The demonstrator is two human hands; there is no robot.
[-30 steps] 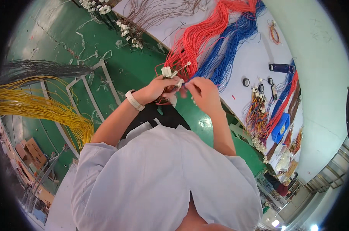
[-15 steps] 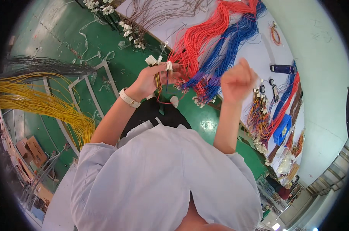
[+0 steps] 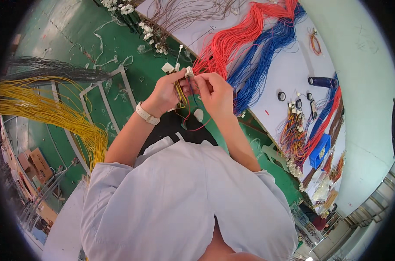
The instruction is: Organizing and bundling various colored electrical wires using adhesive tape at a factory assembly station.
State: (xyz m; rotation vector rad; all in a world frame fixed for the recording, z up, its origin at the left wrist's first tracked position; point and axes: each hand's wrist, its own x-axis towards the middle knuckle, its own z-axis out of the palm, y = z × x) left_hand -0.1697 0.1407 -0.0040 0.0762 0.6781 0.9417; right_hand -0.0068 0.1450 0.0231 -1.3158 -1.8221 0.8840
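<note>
White connector (image 3: 189,71) was where the action was, clamped in the left grip (image 3: 167,92) right by the thumb. A chunkier white housing (image 3: 168,67) poked out beyond that same grip, with yellow wires (image 3: 180,92) hanging just below. The right grip (image 3: 217,90) was up close on the connector's right, thumb and index bent in toward it, but honestly I couldn't tell if they were clamped on a wire or just near one. A thin red wire (image 3: 201,128) looped below both grips. Past the right grip, a red wire bundle (image 3: 232,41) and a blue wire bundle (image 3: 258,61) lay across the tabletop (image 3: 269,87).

My read: this was the fiddly wire-at-the-connector step, not obviously finished. I'd say the next move called for a steady left grip and a light, well-aligned fingertip pinch from the right.
</note>
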